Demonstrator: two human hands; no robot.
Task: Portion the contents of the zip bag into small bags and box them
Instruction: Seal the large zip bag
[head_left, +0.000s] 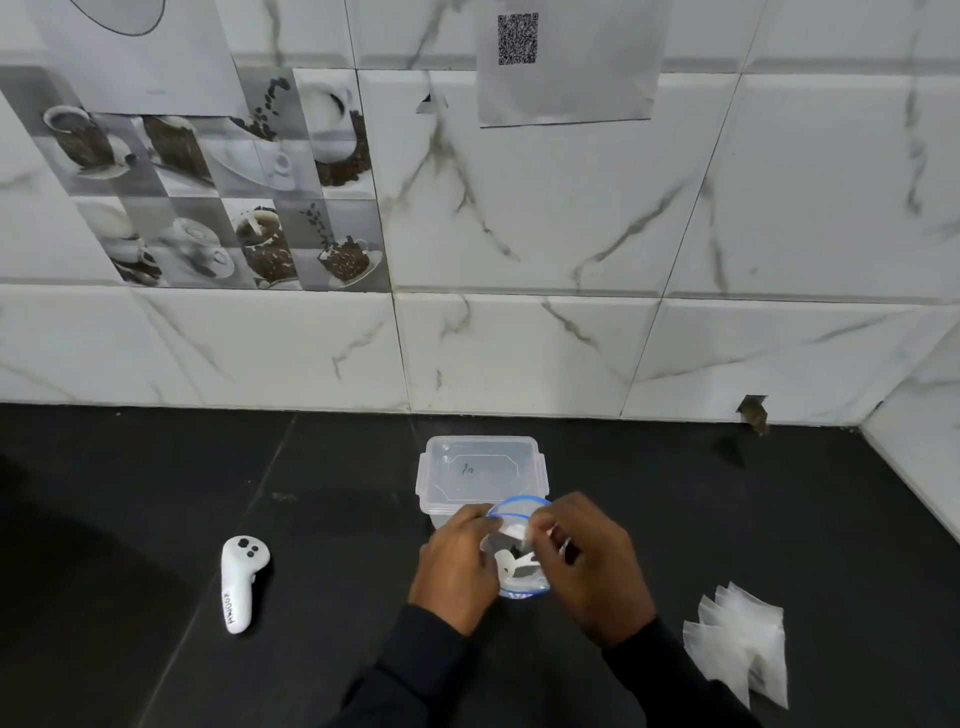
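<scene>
A clear zip bag (517, 564) with a blue seal rim stands open on the dark counter, with white pieces inside it. My left hand (457, 564) grips the bag's left side near the mouth. My right hand (587, 564) pinches something small and white at the bag's right rim; what it is I cannot tell. Just behind the bag sits a clear plastic box (480, 475) with its lid on. A fanned stack of small clear bags (740, 644) lies at the right, apart from both hands.
A white hand-held controller (240, 584) lies on the counter to the left. The dark counter (675, 493) ends at a white marble-tiled wall behind the box, and the wall turns forward at the far right.
</scene>
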